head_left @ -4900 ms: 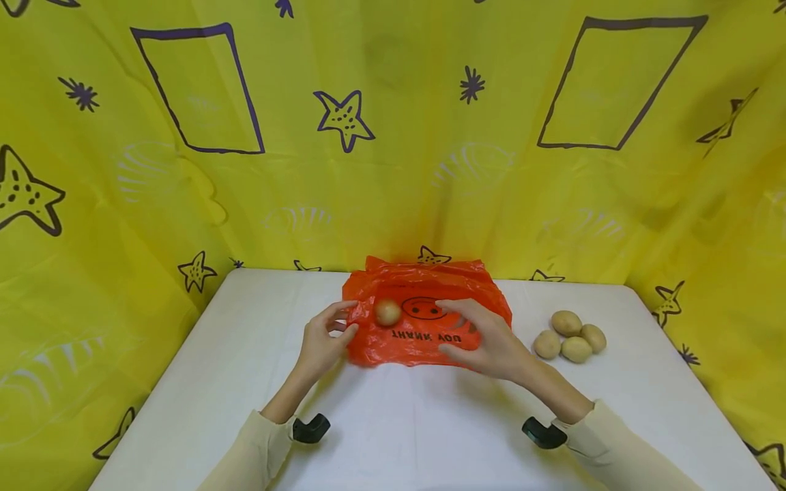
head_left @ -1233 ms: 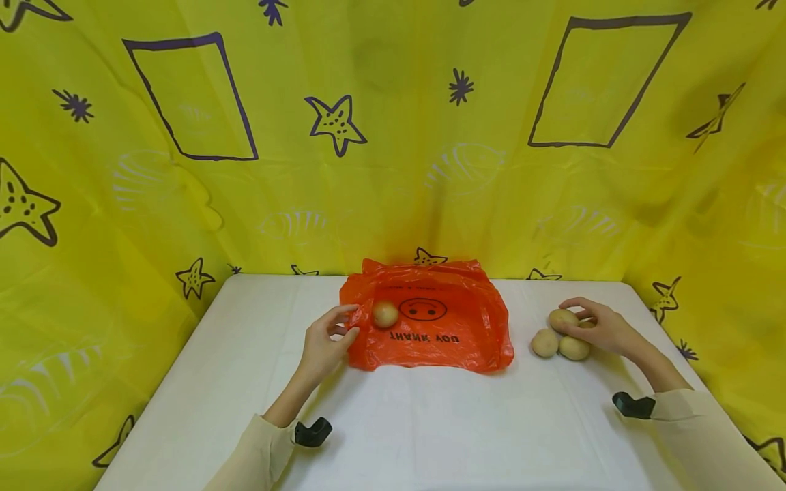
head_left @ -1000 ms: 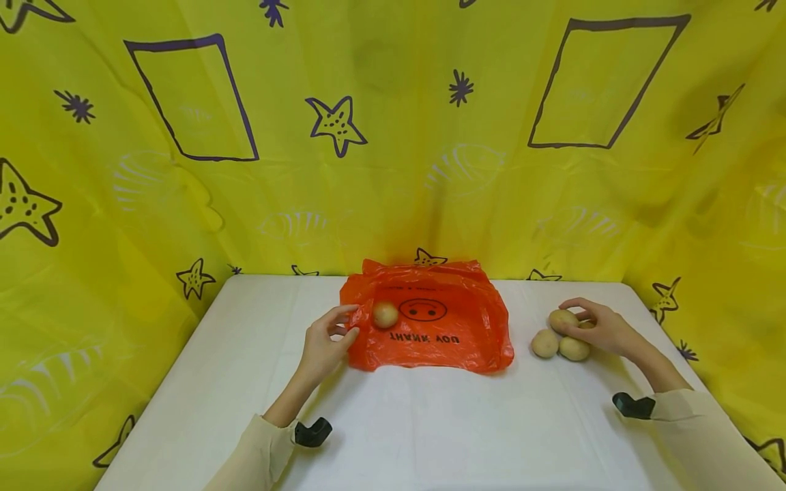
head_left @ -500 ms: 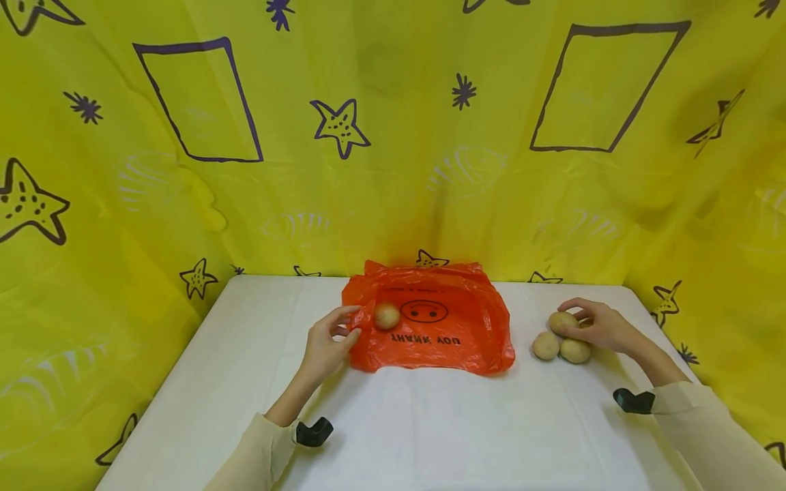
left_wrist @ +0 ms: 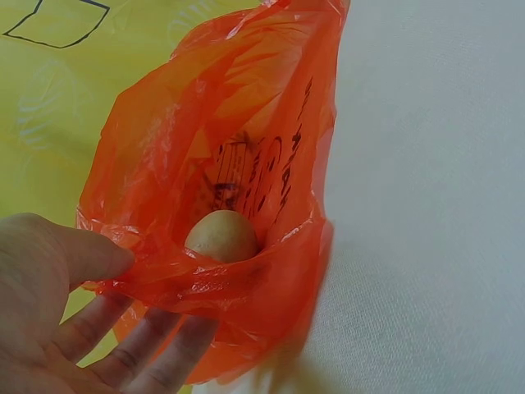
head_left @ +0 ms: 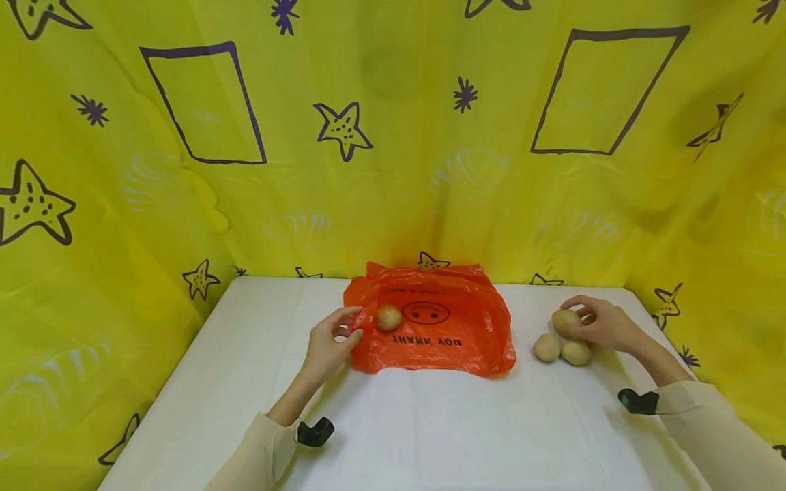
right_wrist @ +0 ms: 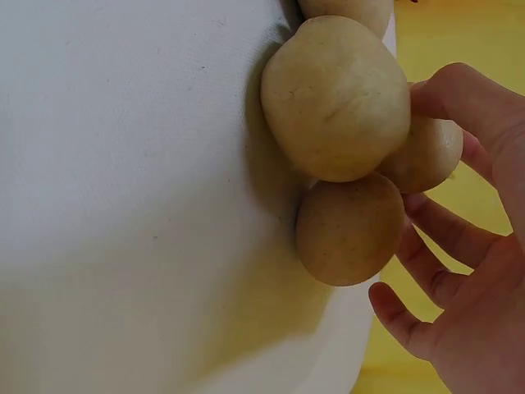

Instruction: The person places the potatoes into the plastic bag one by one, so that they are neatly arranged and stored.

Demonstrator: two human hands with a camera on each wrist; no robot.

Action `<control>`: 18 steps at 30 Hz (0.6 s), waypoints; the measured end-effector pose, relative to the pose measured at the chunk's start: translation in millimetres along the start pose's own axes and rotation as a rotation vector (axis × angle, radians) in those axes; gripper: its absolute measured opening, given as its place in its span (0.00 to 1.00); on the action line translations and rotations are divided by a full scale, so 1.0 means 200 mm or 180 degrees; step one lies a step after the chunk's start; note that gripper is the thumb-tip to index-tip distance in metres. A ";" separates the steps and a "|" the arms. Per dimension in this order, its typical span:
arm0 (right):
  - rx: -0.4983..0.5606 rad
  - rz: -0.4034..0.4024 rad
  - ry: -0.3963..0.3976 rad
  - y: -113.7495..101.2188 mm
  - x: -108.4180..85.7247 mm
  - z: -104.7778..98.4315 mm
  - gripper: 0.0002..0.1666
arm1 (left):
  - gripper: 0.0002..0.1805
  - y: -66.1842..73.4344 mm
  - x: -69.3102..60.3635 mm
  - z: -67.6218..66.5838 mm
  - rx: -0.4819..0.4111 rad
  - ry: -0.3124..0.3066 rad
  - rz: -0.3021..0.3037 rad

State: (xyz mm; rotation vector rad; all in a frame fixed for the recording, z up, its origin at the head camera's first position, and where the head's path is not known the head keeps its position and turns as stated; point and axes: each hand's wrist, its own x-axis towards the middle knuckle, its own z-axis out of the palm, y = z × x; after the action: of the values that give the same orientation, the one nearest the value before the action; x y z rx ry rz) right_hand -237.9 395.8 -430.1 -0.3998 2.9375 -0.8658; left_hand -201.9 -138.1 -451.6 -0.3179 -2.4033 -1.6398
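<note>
In the head view, a red plastic bag (head_left: 451, 351) with black print lies mouth toward me, one potato (head_left: 389, 318) inside it at the left. My left hand (head_left: 328, 344) pinches the bag's left edge. The left wrist view shows the thumb over the plastic and the fingers (left_wrist: 135, 345) beneath it. At the right, my right hand (head_left: 604, 327) curls its thumb and fingers round a potato (right_wrist: 431, 156) in a small cluster. In the head view it also touches the back potato (head_left: 565, 322); two others (head_left: 546, 348) lie in front. The hand hides the fourth there.
A white-covered table (head_left: 399, 429) carries everything. A yellow curtain (head_left: 393, 191) with starfish drawings closes off the back and both sides. Black wrist devices (head_left: 316, 432) sit at both cuffs.
My right hand has gone from over the bag's right side to the potatoes and closed round one. My left hand stays at the bag's left edge. The bag's mouth stands wider at the right.
</note>
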 end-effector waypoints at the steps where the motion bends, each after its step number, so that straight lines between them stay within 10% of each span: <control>1: -0.0002 0.0013 0.0012 0.00 0.00 -0.01 0.26 | 0.22 0.00 0.00 0.00 -0.0001 -0.0001 -0.0009; 18: -0.0041 -0.0089 0.0250 -0.08 -0.08 -0.07 0.25 | 0.22 0.00 0.00 0.00 0.0004 -0.0037 -0.0046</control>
State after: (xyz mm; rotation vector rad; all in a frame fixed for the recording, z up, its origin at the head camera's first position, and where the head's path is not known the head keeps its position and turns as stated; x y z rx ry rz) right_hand -220.3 394.1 -410.5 -0.4178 3.0176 -0.8861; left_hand -202.4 -137.8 -451.0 -0.3114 -2.4207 -1.6472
